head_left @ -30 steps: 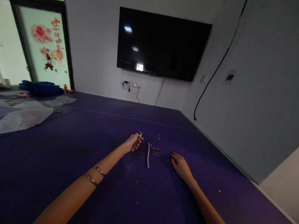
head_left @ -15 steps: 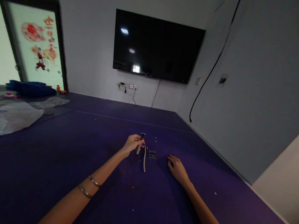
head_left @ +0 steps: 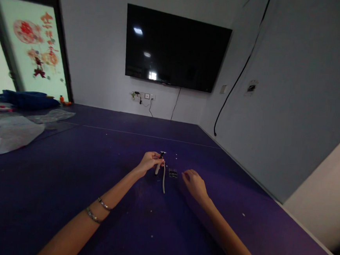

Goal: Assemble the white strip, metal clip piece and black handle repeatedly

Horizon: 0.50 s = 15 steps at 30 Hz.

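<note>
My left hand is closed around a slim T-topped stick, pale grey below and dark near its top. A thin pale curved strip runs down beside the stick; whether its upper end touches my fingers I cannot tell. Just right of it, a small dark square piece with lighter markings lies flat on the purple surface. My right hand hovers or rests to the right of that square, apart from it. Its fingers are loosely bent, with nothing visible in them.
Tiny white bits are scattered on the purple surface. Clear plastic sheeting and a dark blue cloth bundle lie at the left. A black cable hangs down the right wall. A television is mounted on the far wall.
My right hand has moved left, closer to the dark square piece, and its fingers have bent more. My left hand keeps its hold on the stick. The view has shifted slightly.
</note>
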{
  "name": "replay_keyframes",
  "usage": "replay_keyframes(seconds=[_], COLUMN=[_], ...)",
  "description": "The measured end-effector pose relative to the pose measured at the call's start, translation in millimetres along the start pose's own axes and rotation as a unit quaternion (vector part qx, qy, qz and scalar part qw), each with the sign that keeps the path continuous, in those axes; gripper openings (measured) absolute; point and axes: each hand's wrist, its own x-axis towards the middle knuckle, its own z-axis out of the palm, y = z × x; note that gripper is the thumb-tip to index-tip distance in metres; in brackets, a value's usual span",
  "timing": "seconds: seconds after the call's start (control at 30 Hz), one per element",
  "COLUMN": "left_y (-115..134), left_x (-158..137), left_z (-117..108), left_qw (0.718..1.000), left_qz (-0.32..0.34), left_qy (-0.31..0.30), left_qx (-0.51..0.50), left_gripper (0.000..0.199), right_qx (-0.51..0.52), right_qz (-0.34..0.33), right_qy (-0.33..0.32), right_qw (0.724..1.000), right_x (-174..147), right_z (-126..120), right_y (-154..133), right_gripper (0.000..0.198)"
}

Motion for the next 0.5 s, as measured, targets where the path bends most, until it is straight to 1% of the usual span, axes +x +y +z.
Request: replay_keyframes(seconds=[0.07,0.17,0.23,0.37,0.5], left_y=[0.9,2.5,4.0,6.4,7.5], left_x=[-0.9,-3.0,-4.6,-7.1,-7.3], left_z=[0.5,1.0,1.6,3.7,4.4], left_qw=[1.000,1.000,1.000,0.999,0.998], left_qz=[-0.001,0.006,0.014,0.028,0.056], left_qy=[-0.004,-0.011,-0.017,-0.032,-0.036], left_qx=[-0.003,-0.002,-0.002,-0.008,-0.013], left_gripper=[0.019,0.020,0.021,0.022,0.021], right_qx=[0.005,-0.033,-0.055,-0.067,-0.075], right_qz=[0.022,0.011,0.010,0.014,0.003], right_qy=[-0.070,-0.109,-0.132,-0.170,-0.171], right_qw=[0.997,0.993,0.990,0.983,0.982], right_x=[4.6,11.2,14.3,16.3,16.0], right_z=[-2.1,3.9,11.2,24.2,23.9], right_y=[-25.9,-57.6,-71.6,-85.4,-86.7], right_gripper=[0.041,0.047,0.050,0.044,0.034])
